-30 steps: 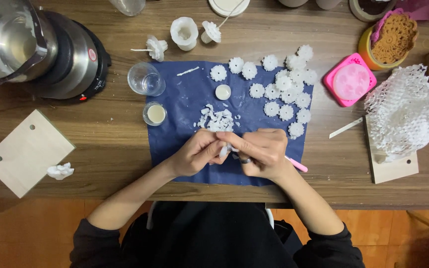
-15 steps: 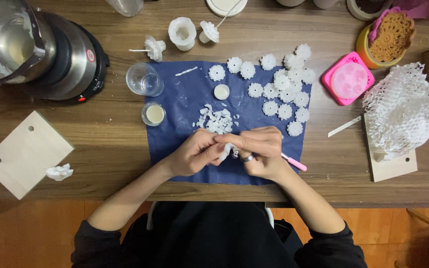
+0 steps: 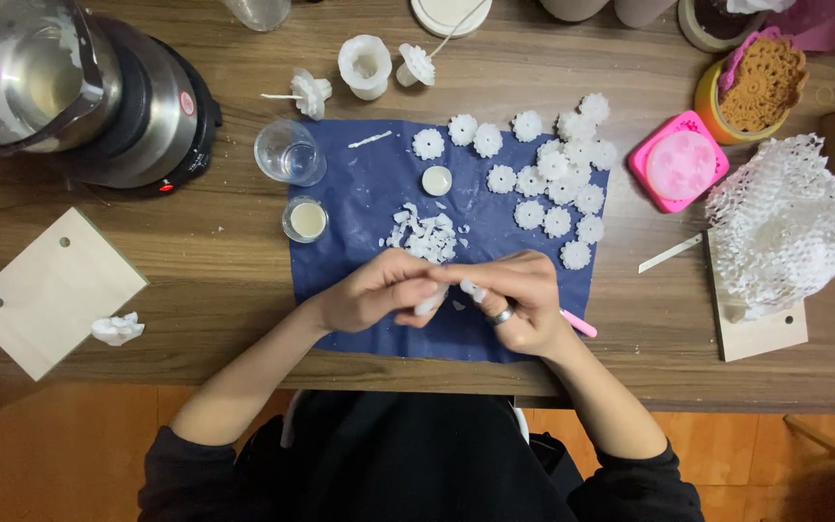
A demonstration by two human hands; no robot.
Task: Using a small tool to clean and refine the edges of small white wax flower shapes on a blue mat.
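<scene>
Left to right: wood board (image 3: 50, 290) at the table's (image 3: 195, 242) left edge, a crumpled white scrap (image 3: 116, 329) just beside its lower corner. Steel pot (image 3: 41, 77) on a black hotplate (image 3: 161, 126) top left. Empty glass cup (image 3: 289, 152) and a small jar (image 3: 305, 219) of cream wax sit at the left edge of the blue mat (image 3: 359, 193). White shavings (image 3: 425, 235) piled mid-mat, just above the hands.

Left hand (image 3: 379, 290) pinches a small white wax piece (image 3: 434, 302) from the left, fingers curled on it. Right hand (image 3: 514, 295) meets it from the right, fingertips closed on the same piece, ring on one finger. Piece sits between both sets of fingertips, mostly hidden, above the mat's lower middle. Pink tool (image 3: 577, 324) sticks out from under the right hand; can't tell if it's gripped or just lying there.

White wax flowers (image 3: 553, 184) clustered on the mat's upper right. Pink mould (image 3: 678, 162) further right, then white mesh (image 3: 780, 227) on a second board (image 3: 761, 333).
</scene>
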